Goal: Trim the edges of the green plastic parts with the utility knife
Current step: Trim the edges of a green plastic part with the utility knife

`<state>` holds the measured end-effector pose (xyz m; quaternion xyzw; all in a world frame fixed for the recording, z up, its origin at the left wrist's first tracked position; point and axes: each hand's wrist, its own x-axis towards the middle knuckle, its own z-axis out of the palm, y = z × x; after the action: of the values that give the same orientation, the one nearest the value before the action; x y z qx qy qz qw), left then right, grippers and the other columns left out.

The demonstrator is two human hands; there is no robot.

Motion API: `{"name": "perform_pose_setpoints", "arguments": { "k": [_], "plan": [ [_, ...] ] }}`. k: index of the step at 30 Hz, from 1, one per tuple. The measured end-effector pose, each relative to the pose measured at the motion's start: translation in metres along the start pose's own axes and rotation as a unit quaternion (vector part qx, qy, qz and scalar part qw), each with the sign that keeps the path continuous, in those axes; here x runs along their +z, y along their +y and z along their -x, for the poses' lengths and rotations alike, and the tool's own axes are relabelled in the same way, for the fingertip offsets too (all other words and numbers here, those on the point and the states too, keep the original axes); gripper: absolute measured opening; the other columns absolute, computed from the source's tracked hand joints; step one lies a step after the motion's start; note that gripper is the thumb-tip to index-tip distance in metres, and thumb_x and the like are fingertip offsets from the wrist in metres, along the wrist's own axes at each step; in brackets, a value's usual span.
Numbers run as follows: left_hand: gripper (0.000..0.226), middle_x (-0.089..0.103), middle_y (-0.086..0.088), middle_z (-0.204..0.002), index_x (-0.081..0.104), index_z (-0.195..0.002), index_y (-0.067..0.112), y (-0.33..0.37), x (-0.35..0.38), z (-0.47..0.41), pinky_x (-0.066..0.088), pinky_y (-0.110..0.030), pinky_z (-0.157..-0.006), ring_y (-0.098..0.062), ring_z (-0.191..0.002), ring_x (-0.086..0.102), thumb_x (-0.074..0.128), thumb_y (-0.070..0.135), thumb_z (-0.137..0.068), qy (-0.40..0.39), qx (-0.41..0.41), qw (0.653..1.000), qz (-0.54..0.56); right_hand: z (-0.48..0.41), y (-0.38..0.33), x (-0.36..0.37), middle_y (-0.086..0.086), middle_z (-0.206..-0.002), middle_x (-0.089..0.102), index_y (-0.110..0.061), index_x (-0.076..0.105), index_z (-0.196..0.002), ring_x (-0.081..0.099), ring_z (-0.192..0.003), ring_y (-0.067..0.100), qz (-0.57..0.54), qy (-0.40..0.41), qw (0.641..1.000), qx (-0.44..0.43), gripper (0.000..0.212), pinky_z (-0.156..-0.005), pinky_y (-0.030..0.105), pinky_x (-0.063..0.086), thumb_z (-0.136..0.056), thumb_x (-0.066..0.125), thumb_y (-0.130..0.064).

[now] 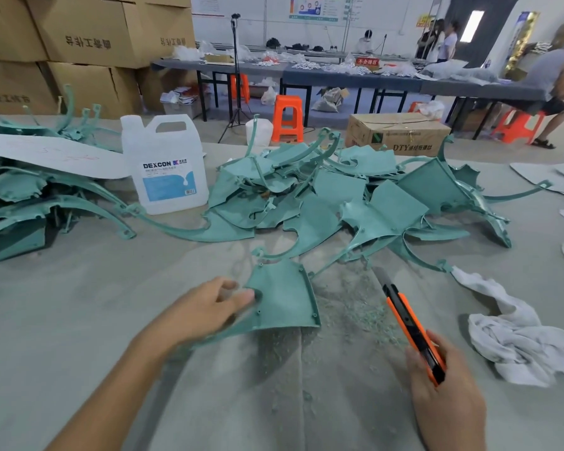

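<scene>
Green part [284, 299]: on the table [79, 304] just before me, near the pile of like parts [339, 196]. My left hand [209, 307] pinches its left edge, probably to steady it for cutting. My right hand [443, 382] grips the utility knife [411, 327], its blade out and held clear of the part, above the shavings [349, 307].

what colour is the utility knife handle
Orange with black trim, on the utility knife held in the right hand, head view.
</scene>
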<state>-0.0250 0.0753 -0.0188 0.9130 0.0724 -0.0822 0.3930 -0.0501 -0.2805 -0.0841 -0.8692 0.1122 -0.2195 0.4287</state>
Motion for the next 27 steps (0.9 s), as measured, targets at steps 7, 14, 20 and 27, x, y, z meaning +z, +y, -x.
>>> {"name": "perform_pose_setpoints", "arguments": {
  "k": [7, 14, 20, 27],
  "plan": [
    [0.046, 0.071, 0.005, -0.104, 0.051, -0.116, 0.027, 0.017, 0.054, -0.028, 0.058, -0.04, -0.087, -0.008, -0.085, 0.071, 0.074, 0.047, -0.081, 0.084, -0.049, 0.978, 0.183, -0.001, 0.001, -0.007, 0.002, -0.103, 0.066, -0.026, 0.07, -0.118, 0.06, -0.1, 0.03, -0.007, -0.014, 1.0, -0.028, 0.028, -0.083, 0.038, 0.043, -0.09, 0.07, -0.026],
    [0.08, 0.041, 0.005, -0.147, 0.03, -0.148, 0.04, 0.028, 0.035, 0.011, 0.035, -0.039, -0.106, -0.022, -0.132, 0.04, 0.037, 0.083, -0.081, 0.154, 0.067, 0.947, -0.275, -0.001, 0.002, -0.007, -0.009, -0.097, 0.067, -0.052, 0.061, -0.101, 0.062, -0.089, 0.019, -0.06, -0.005, 0.998, 0.011, 0.032, -0.08, 0.033, 0.043, -0.084, 0.078, -0.032],
    [0.075, -0.002, 0.005, -0.168, 0.013, -0.156, 0.041, 0.027, 0.062, 0.02, 0.002, -0.037, -0.121, -0.012, -0.154, -0.005, 0.049, 0.056, -0.092, 0.014, 0.165, 0.916, -0.365, 0.001, 0.001, -0.009, -0.019, -0.097, 0.068, -0.049, 0.06, -0.104, 0.064, -0.085, 0.008, -0.081, 0.0, 0.996, 0.034, 0.031, -0.076, 0.02, 0.045, -0.083, 0.077, -0.035],
    [0.02, 0.065, 0.011, -0.072, 0.06, -0.086, 0.036, 0.039, 0.012, 0.009, 0.033, -0.029, -0.052, -0.013, -0.068, 0.059, 0.061, 0.056, -0.09, 0.172, 0.188, 0.916, -0.309, 0.005, -0.004, -0.015, -0.027, -0.086, 0.069, -0.042, 0.064, -0.103, 0.064, -0.074, 0.0, -0.122, -0.014, 0.991, 0.052, 0.026, -0.064, 0.008, 0.044, -0.084, 0.079, -0.03]
  ]
}}
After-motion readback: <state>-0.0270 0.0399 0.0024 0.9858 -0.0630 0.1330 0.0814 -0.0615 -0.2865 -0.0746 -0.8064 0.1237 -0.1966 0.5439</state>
